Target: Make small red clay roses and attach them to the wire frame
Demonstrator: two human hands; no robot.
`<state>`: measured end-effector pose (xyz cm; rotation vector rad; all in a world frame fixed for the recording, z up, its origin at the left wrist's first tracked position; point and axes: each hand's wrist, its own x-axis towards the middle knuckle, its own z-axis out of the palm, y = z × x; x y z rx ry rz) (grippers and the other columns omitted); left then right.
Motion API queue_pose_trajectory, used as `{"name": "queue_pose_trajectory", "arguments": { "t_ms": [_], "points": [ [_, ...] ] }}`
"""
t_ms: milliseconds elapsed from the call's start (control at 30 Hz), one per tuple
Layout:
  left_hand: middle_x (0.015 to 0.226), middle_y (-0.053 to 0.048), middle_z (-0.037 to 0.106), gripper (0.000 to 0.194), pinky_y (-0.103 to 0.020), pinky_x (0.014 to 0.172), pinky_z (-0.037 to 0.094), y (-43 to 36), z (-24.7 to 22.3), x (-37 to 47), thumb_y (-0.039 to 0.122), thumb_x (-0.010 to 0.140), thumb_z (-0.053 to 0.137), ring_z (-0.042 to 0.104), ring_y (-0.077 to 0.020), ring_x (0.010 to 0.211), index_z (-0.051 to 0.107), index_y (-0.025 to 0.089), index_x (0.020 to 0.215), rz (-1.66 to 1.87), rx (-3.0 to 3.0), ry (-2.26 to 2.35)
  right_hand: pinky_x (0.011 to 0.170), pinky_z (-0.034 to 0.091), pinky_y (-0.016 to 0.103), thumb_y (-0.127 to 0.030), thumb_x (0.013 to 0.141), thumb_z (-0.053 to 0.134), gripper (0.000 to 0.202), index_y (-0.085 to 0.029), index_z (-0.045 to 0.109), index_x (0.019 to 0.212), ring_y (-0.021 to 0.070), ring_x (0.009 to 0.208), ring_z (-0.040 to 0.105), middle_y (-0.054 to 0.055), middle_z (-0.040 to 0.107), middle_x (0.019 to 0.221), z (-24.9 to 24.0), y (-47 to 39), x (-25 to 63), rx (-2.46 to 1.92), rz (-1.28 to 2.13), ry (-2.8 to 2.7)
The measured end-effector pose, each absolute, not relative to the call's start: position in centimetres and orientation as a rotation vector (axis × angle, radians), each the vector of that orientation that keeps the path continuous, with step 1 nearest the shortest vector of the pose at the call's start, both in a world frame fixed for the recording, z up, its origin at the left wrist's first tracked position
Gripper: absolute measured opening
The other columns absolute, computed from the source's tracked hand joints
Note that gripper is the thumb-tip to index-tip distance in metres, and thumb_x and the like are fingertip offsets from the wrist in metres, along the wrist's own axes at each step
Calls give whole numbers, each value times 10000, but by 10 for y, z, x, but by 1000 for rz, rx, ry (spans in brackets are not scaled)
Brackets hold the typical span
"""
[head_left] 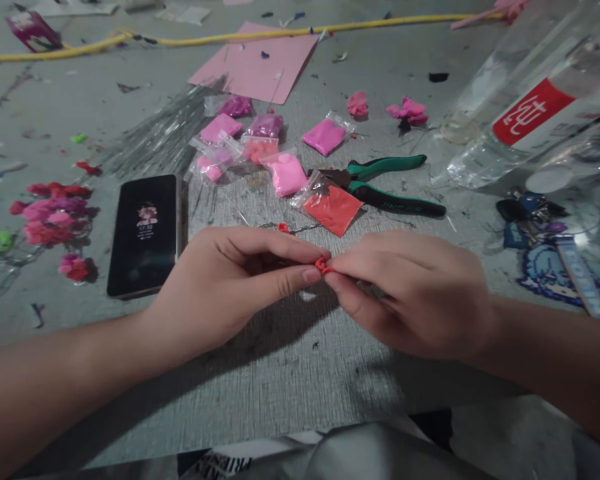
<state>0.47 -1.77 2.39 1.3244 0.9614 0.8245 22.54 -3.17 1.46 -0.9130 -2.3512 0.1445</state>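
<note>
The left hand (220, 287) and right hand (420, 293) (the latter slightly blurred) meet above the worktop (290, 377), each nearly closed, thumb and forefinger pinching a small red piece (322, 265), seemingly soft clay, held between their fingertips. The step in hand appears to be shaping it; the next move calls for light, even pressure. Just ahead of the hands lie a red packet (333, 210) and green-handled pliers (367, 193), their marking too faint to read. Beside the left hand, a phone (143, 237) shows 17:32; beyond the right, a bottle (485, 143) bears a red label (534, 112) with white characters, not securely legible.
</note>
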Motion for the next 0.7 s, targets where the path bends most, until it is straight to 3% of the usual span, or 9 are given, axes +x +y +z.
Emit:
{"name": "queue_pose_trajectory", "arguments": {
  "t_ms": [233, 700],
  "points": [
    [967, 7, 838, 149, -222, 857, 650, -16, 26, 5, 147, 801, 862, 791, -166, 919, 855, 274, 878, 809, 1413, 983, 705, 513, 262, -231, 984, 609, 149, -194, 693, 867, 133, 717, 678, -4, 781, 823, 13, -34, 224, -907, -22, -2335],
    [943, 13, 835, 154, -171, 823, 641, -15, 22, 4, 123, 844, 822, 789, -134, 886, 846, 262, 905, 813, 1371, 909, 708, 514, 260, -193, 961, 628, 128, -166, 715, 871, 134, 735, 693, 16, 787, 830, 16, -34, 222, -881, 34, -2320]
  ]
}}
